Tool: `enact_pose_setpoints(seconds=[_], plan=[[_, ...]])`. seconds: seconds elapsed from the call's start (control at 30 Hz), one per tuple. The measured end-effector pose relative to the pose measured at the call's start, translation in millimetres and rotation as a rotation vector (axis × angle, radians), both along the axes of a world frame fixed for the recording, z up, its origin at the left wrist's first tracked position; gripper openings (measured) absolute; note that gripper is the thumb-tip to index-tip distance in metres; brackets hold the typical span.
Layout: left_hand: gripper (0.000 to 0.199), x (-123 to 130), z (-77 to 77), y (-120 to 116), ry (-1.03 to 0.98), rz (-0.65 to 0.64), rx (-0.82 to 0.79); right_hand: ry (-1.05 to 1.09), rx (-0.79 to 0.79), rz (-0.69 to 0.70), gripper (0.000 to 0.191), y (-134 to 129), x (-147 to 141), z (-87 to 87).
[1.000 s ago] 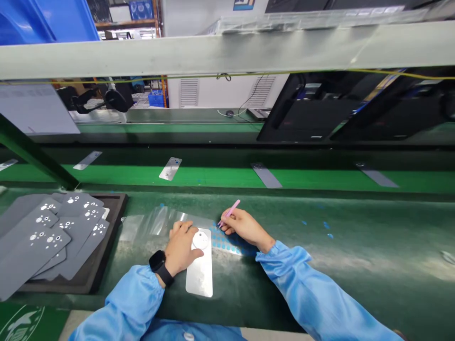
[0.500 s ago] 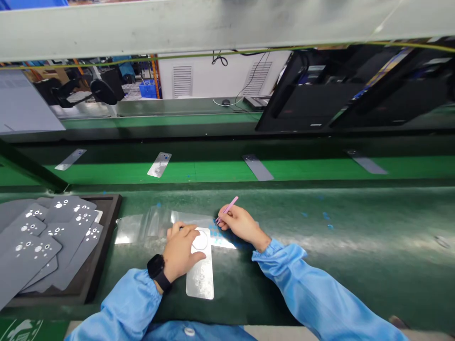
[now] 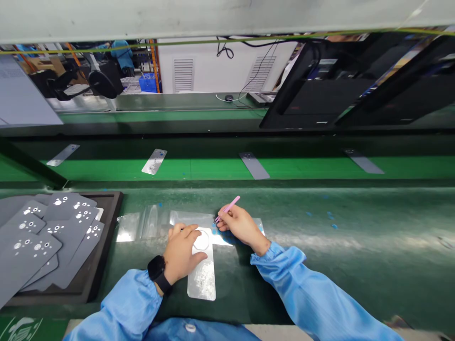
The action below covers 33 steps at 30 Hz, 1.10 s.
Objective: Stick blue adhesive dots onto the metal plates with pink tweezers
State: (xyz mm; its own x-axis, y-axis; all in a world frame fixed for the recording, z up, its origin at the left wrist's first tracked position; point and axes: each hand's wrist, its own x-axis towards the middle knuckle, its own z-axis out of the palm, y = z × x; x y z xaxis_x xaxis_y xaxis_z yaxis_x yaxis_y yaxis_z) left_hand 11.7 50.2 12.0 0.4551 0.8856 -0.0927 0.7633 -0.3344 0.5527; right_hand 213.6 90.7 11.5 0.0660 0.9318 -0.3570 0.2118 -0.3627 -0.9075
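Note:
A pale, glossy phone-sized panel [image 3: 202, 279] with a ring near its top lies on the green bench. My left hand [image 3: 182, 251] rests on its upper left part, fingers spread, thumb across the panel. My right hand [image 3: 240, 227] pinches pink tweezers [image 3: 232, 203], tips pointing down and left over a clear sheet [image 3: 224, 239] with small blue stickers. Whether the tips hold a sticker is too small to tell. The sheet lies just behind and right of the panel, partly under my right hand.
A dark tray [image 3: 115, 208] at the left holds several grey panels [image 3: 71, 237] with cut-outs. Several panels lie on the green strip [image 3: 199, 169] behind. Dark monitors [image 3: 302, 94] stand at the back right. A beam [image 3: 177, 19] crosses the top. Blue bits lie on the bench.
The panels on the green strip have shifted slightly left in view. The camera view has shifted a little. Both hands keep nearly the same pose, the tweezer tips slightly further left.

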Motion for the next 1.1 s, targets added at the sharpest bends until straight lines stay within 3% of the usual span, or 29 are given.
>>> enact_pose_setpoints(seconds=[0.33, 0.57, 0.77, 1.1], plan=[[0.044, -0.3, -3.4, -1.7, -0.011, 0.008, 0.018, 0.072, -0.044, -0.021, 0.018, 2.6, -0.3, 4.1], [0.044, -0.3, -6.7, -1.9, -0.003, 0.001, 0.04, 0.189, -0.055, 0.075, 0.03, -17.3, -8.5, 12.3], [0.047, -0.4, -3.6, -1.1, -0.003, -0.002, 0.018, 0.129, -0.094, 0.052, 0.023, -26.3, -28.7, 3.7], [0.048, 0.3, -0.6, -1.1, 0.036, -0.014, 0.019, 0.14, -0.139, 0.021, 0.015, -21.6, -30.3, 3.4]])
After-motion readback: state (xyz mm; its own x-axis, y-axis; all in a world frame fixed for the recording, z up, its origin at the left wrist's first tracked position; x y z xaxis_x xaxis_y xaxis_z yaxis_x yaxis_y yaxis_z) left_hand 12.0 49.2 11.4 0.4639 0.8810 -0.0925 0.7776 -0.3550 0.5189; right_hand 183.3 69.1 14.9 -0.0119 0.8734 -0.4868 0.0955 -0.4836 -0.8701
